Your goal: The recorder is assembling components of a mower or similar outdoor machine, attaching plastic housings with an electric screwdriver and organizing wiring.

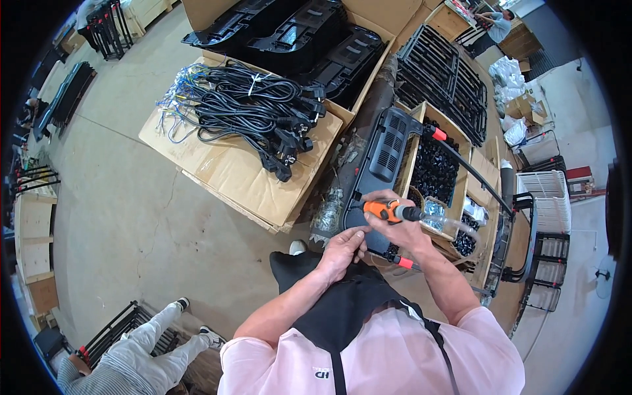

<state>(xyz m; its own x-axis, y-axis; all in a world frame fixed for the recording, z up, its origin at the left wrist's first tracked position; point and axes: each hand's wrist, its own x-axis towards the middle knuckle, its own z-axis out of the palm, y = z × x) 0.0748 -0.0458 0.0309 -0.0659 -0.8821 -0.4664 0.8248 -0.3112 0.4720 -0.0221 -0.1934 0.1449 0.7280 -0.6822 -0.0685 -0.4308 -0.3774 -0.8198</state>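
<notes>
My right hand (403, 230) is wrapped round an orange and black power screwdriver (382, 210), with a clear hose trailing off to its right. Its front end is over a long black plastic housing (374, 227) with vent slots, fitted on a black tube frame with red clips. At the housing's near left edge, my left hand (345, 251) has thumb and fingers pinched together. What lies between those fingertips, if anything, is too small to make out. The tool's tip is hidden behind my right hand.
Bundled black power cables (247, 108) lie on a cardboard box (263, 197) at the left, before a carton of black plastic shells (296, 39). Right of the housing, a wooden bin (413, 161) holds small black parts. Black frames (447, 72) stand beyond. A person (141, 359) works at lower left.
</notes>
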